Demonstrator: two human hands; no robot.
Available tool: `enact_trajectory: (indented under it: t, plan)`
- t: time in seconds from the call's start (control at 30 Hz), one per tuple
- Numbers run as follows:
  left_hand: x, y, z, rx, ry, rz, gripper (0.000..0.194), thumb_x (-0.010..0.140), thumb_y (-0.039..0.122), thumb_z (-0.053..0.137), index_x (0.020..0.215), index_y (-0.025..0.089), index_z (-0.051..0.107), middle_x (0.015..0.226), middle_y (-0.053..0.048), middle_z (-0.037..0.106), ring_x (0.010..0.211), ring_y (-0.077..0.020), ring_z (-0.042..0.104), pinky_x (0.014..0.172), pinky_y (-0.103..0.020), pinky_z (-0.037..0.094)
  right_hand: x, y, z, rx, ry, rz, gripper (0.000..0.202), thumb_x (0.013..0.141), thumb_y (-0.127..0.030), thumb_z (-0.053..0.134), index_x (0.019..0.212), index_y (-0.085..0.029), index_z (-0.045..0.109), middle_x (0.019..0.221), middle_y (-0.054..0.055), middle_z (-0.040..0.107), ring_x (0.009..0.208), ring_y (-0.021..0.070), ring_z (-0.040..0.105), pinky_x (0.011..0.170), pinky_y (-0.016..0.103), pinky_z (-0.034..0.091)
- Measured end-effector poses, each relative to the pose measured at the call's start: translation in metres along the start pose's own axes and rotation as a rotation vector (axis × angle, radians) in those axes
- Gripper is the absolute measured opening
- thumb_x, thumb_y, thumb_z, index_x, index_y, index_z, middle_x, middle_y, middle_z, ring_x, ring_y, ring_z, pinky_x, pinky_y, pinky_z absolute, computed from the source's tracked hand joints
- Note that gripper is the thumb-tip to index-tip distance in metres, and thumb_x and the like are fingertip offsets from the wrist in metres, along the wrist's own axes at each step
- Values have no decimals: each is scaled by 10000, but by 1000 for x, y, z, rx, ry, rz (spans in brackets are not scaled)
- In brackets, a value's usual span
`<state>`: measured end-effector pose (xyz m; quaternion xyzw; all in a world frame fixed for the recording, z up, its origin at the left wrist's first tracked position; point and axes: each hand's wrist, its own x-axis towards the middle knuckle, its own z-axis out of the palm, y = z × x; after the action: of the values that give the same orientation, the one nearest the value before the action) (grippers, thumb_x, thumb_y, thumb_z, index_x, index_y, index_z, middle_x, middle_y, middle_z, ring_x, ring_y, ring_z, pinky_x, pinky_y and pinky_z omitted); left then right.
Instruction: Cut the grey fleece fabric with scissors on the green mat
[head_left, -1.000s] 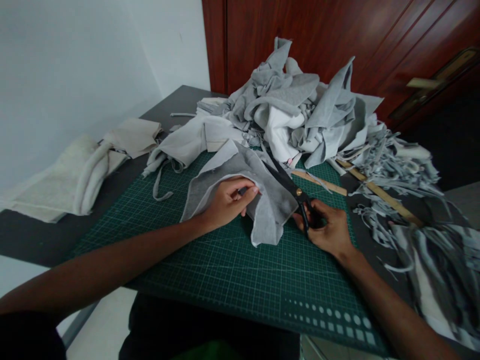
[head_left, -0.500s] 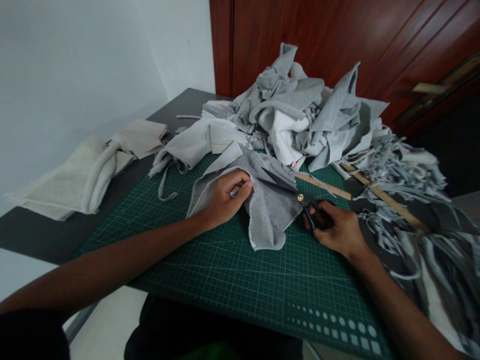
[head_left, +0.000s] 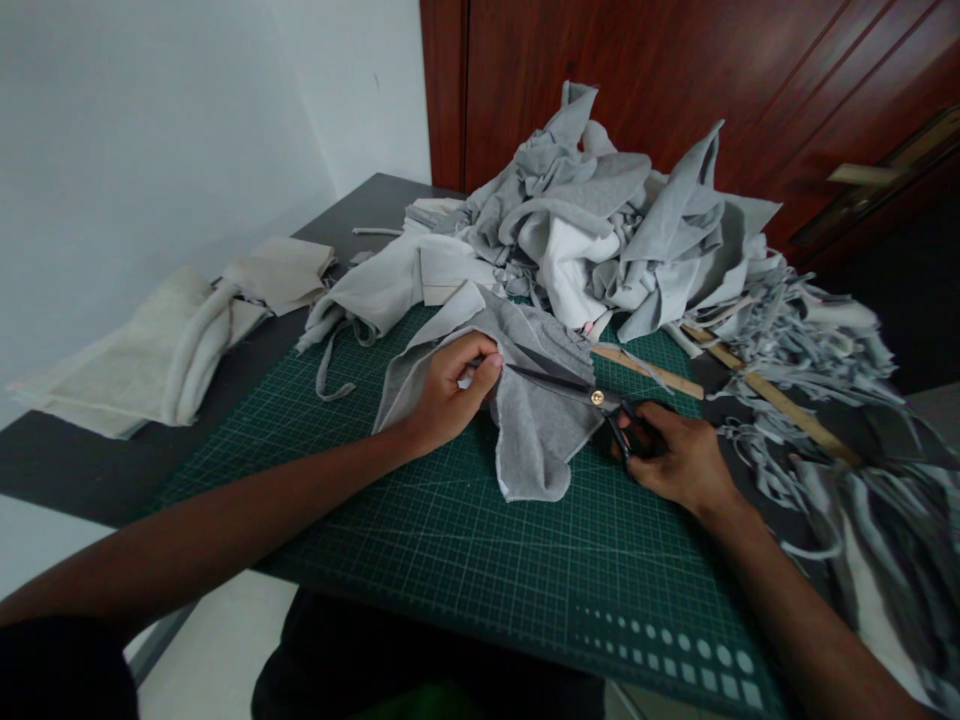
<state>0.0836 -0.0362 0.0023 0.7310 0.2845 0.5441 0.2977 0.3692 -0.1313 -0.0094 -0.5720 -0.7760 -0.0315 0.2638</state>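
A piece of grey fabric [head_left: 536, 440] lies crumpled over the green cutting mat [head_left: 480, 560]. My left hand [head_left: 454, 390] pinches its folded edge between thumb and fingers. From the right, my right hand [head_left: 675, 455] grips the black handles of a pair of scissors [head_left: 598, 398]. The scissor blades are slightly apart and point left across the fabric, their tips close to my left fingertips. Whether cloth lies between the blades is hard to make out.
A heap of grey and white fabric pieces [head_left: 585, 190] rises at the back, before a brown door [head_left: 675, 60]. Thin cloth strips [head_left: 810, 330] and a wooden ruler [head_left: 787, 405] lie at the right. Cream cloth pieces [head_left: 150, 350] rest at the left, near the wall.
The scissors have shifted slightly left, their blades a little closer together and nearer my left fingertips. My left hand still pinches the fabric in about the same place.
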Motion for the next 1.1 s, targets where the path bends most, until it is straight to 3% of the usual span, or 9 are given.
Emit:
enact_trajectory:
  t: [0.23, 0.4, 1.1]
  plan:
    - [-1, -6, 1, -43, -12, -11, 225, 949, 361, 532, 848, 181, 621, 749, 15, 580, 595, -65, 543, 487, -167, 431, 2, -1, -2, -20, -15, 35, 96, 724, -299, 622, 759, -223, 575, 568, -44, 563, 474, 117, 526, 471, 225, 374]
    - [-1, -10, 2, 44, -8, -6, 155, 883, 340, 631, 906, 188, 648, 815, 2, 629, 671, -79, 590, 489, -157, 460, 2, 0, -2, -38, -19, 38, 91, 736, -280, 626, 793, -220, 587, 593, -46, 579, 485, 114, 538, 475, 218, 383]
    - [2, -8, 4, 64, 25, 26, 159, 901, 294, 641, 810, 168, 674, 734, 7, 619, 639, -76, 594, 452, -153, 432, 3, 3, -7, -159, 14, -41, 80, 781, -279, 587, 772, -214, 541, 592, -37, 589, 492, 119, 573, 480, 221, 383]
